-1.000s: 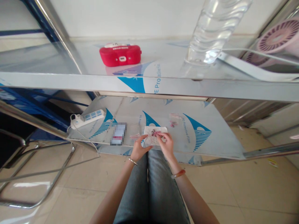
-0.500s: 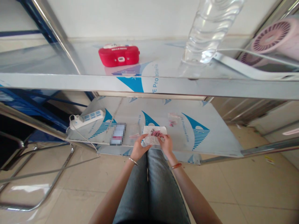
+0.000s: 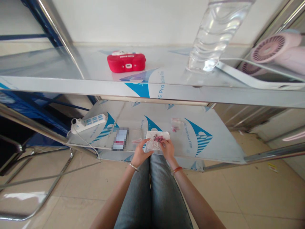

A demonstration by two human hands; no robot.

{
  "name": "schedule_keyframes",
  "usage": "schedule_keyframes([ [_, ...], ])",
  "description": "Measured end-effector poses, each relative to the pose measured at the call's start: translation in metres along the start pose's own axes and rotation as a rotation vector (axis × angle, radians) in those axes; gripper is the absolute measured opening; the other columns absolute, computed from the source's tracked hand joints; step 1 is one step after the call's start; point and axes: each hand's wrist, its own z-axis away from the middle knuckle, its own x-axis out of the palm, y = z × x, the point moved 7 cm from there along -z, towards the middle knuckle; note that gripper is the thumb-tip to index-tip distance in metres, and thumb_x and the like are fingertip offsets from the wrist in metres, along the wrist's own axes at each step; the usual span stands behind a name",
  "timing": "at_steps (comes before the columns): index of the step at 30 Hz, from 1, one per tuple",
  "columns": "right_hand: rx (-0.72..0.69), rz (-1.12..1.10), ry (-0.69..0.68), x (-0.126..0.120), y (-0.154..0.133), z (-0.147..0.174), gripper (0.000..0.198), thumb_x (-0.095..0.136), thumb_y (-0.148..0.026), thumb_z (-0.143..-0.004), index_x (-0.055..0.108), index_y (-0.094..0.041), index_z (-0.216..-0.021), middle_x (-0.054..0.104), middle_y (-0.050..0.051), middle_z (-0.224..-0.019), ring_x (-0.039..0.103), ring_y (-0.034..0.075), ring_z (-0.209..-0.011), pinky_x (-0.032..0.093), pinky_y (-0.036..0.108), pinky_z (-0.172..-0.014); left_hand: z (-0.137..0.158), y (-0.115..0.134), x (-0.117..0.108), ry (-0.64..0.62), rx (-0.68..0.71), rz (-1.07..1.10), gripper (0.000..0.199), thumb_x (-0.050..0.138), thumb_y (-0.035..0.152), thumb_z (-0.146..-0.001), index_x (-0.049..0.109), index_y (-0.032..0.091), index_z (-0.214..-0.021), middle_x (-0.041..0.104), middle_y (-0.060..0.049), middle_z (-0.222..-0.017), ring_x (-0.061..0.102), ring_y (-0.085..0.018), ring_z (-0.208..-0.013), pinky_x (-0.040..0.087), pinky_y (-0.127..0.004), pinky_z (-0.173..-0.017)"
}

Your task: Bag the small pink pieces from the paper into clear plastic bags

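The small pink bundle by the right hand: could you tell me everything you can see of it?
The small pink bundle is mottled pink and dark, perhaps beaded, with thin, darker strands toward its left end. It lies on a white pad near the front edge of the lower shelf. The right hand's fingertips are at its right end; whether they pinch it is unclear. Its finer detail is too small to make out.
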Motion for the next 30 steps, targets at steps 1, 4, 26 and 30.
schedule_keyframes([
  [1, -0.006, -0.022, 0.013, 0.000, 0.000, 0.000, 0.019, 0.054, -0.030, -0.081, 0.068, -0.018, -0.081, 0.058, 0.008, -0.085, 0.056, 0.020, -0.075, 0.044, 0.033, -0.071, 0.001, 0.000, 0.000, -0.002, 0.006, 0.001, 0.057, 0.071, 0.020, -0.066, 0.051, 0.019, -0.119, 0.057, -0.009, -0.122, 0.052, -0.023, -0.114, 0.038, -0.039, -0.100],
  [4, -0.028, -0.129, 0.066, -0.006, 0.000, -0.001, 0.020, 0.054, -0.032, -0.080, 0.067, -0.017, -0.076, 0.059, 0.008, -0.081, 0.056, 0.020, -0.073, 0.045, 0.034, -0.071, 0.003, -0.001, 0.001, -0.010, 0.023, 0.010, 0.056, 0.071, 0.019, -0.066, 0.052, 0.019, -0.119, 0.057, -0.010, -0.123, 0.052, -0.023, -0.115, 0.038, -0.038, -0.100],
  [26, -0.283, -0.398, 0.069, -0.072, -0.082, 0.000, 0.019, 0.053, -0.031, -0.086, 0.066, -0.021, -0.095, 0.060, 0.007, -0.090, 0.057, 0.018, -0.083, 0.049, 0.033, -0.076, -0.007, -0.008, 0.003, -0.013, -0.066, 0.069, 0.050, 0.072, 0.025, -0.065, 0.055, 0.020, -0.112, 0.060, -0.007, -0.117, 0.055, -0.022, -0.108, 0.043, -0.036, -0.091],
  [30, -0.183, -0.304, 0.048, -0.045, -0.046, -0.003, 0.020, 0.053, -0.031, -0.083, 0.068, -0.017, -0.088, 0.062, 0.009, -0.086, 0.058, 0.021, -0.081, 0.048, 0.036, -0.078, -0.005, -0.008, 0.001, -0.032, -0.052, 0.075, 0.051, 0.071, 0.023, -0.066, 0.054, 0.021, -0.114, 0.059, -0.008, -0.120, 0.054, -0.022, -0.111, 0.042, -0.037, -0.092],
])
